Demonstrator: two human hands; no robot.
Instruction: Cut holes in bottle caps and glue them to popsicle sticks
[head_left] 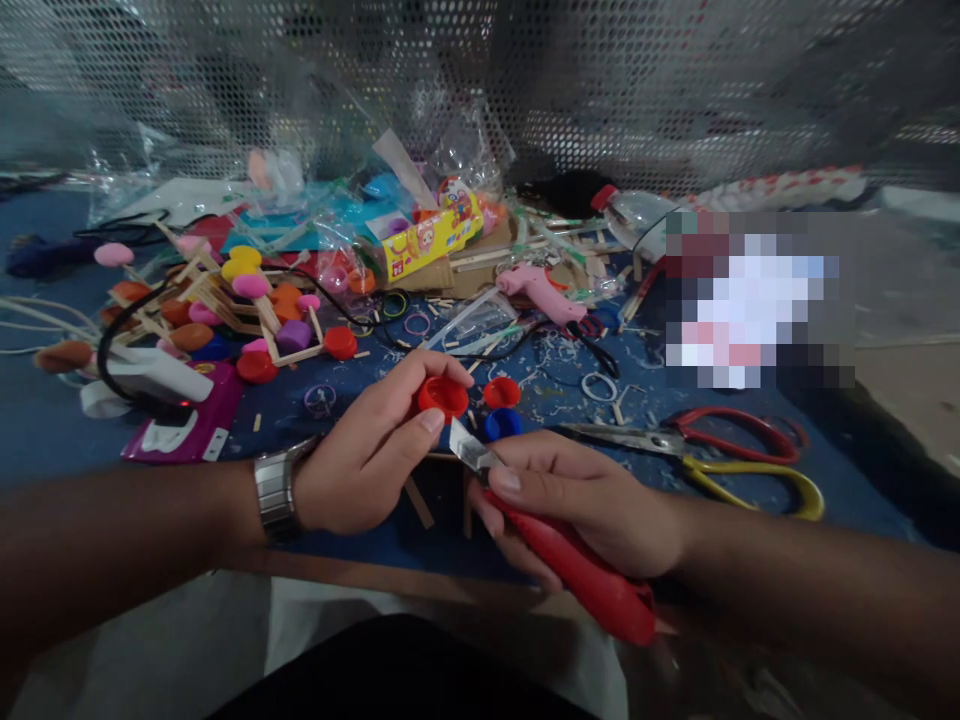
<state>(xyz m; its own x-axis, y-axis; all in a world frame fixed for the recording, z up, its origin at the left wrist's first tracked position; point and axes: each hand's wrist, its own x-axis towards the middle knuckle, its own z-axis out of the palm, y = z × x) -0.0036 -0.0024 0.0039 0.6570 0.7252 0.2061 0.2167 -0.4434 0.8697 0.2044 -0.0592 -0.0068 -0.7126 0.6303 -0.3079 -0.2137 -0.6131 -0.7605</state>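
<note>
My left hand is closed around a red bottle cap, its hollow side turned up toward me. In my right hand is a red-handled utility knife. The knife's short blade points up and left, close to the cap's lower right rim; whether it touches cannot be made out. Just right of the held cap, a second red cap and a blue cap lie on the table. Thin wooden sticks show below my hands.
Scissors with red and yellow handles lie at right. Behind are a pink glue gun, a yellow packet and a plastic bottle. At left, stick-and-cap models stand beside a purple power strip with a white plug.
</note>
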